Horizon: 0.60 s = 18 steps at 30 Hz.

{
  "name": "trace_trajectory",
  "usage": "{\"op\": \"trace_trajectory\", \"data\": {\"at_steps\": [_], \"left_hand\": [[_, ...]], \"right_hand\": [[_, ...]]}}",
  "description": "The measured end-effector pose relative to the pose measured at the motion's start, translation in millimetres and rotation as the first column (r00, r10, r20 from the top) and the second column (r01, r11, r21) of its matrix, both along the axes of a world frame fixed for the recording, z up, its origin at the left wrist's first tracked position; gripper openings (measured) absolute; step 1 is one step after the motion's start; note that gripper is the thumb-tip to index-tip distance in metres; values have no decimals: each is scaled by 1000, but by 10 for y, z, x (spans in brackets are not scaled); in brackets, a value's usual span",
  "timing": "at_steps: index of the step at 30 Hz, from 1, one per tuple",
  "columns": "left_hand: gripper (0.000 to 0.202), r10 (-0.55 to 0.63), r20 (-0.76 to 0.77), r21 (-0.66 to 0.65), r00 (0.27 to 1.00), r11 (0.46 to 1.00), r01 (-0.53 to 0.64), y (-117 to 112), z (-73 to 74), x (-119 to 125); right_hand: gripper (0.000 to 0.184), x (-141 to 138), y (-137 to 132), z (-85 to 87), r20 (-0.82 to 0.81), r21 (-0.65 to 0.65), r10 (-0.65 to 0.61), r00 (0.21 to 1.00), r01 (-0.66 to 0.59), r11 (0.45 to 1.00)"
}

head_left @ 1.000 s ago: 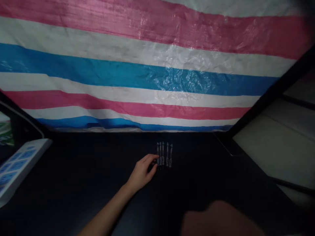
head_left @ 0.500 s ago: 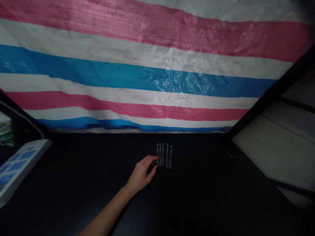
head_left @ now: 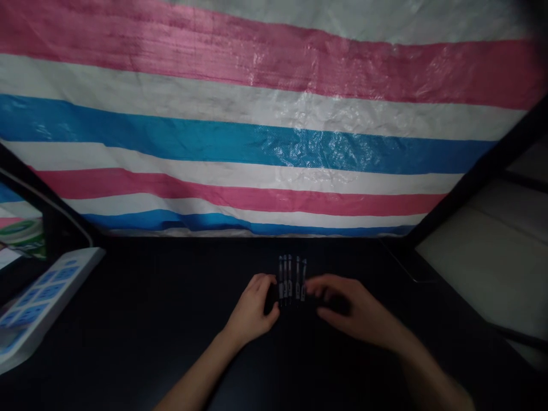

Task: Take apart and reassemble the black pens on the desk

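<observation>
Several slim, clear-barrelled pens (head_left: 290,281) with bluish upper ends lie side by side on the black table (head_left: 180,308), pointing away from me, with a wider gap between the left three and the right ones. My left hand (head_left: 252,308) rests just left of the row, thumb and fingers apart, fingertips close to the leftmost pen (head_left: 281,281). On the other side, my right hand (head_left: 355,308) is slightly blurred. Its thumb and forefinger are spread, and the forefinger tip is at or near the rightmost pen (head_left: 303,279); contact is unclear in the dim light.
A white power strip (head_left: 55,297) with blue socket faces lies along the left edge. Behind it is a green and white package (head_left: 25,237). A striped plastic sheet (head_left: 265,142) hangs at the back. Dark frame bars (head_left: 466,182) rise at the right.
My right hand has come in from the right to the row of pens. The left hand stays left of the row, its thumb and fingers slightly wider apart. The camera view has shifted slightly.
</observation>
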State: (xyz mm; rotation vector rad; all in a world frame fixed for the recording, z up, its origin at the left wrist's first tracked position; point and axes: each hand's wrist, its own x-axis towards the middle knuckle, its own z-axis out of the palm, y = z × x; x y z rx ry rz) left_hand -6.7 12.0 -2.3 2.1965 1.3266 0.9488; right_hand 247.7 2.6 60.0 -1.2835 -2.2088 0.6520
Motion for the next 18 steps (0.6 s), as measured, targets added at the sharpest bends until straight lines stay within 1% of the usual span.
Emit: {"op": "trace_trajectory", "data": {"at_steps": [3,4,5,7,8,10,14,16,18], "left_hand": [[41,-76,-28,-16,997,997,75,-14,38,-1],[40,-90,-31,-25,995,996,89,-11,42,-1],[40,-97,-32,-32,995,995,96,-4,39,0],[40,-99,-29,-37,995,995,98,17,15,5],[40,-103,-29,-33,994,994,102,30,-3,12],[38,-113,-33,-15,993,994,113,51,-42,33],[34,-121,-66,15,990,992,122,64,-90,78],[34,-118,-88,13,989,993,120,58,-87,84],[39,-116,-103,1,988,993,117,49,-69,75]], "right_hand": [[77,-141,154,-274,123,21,-50,991,48,999],[86,-177,192,-374,136,7,-41,990,40,999],[89,-201,219,-467,137,-7,6,991,-5,1000],[83,-216,251,-614,122,17,59,991,-61,998],[78,-210,261,-661,101,24,77,992,-80,996],[66,-186,275,-703,56,46,101,993,-104,994],[51,-152,294,-664,1,76,145,989,-144,987],[48,-152,291,-631,-2,81,156,988,-155,985],[48,-155,281,-609,0,81,153,988,-152,985]]}}
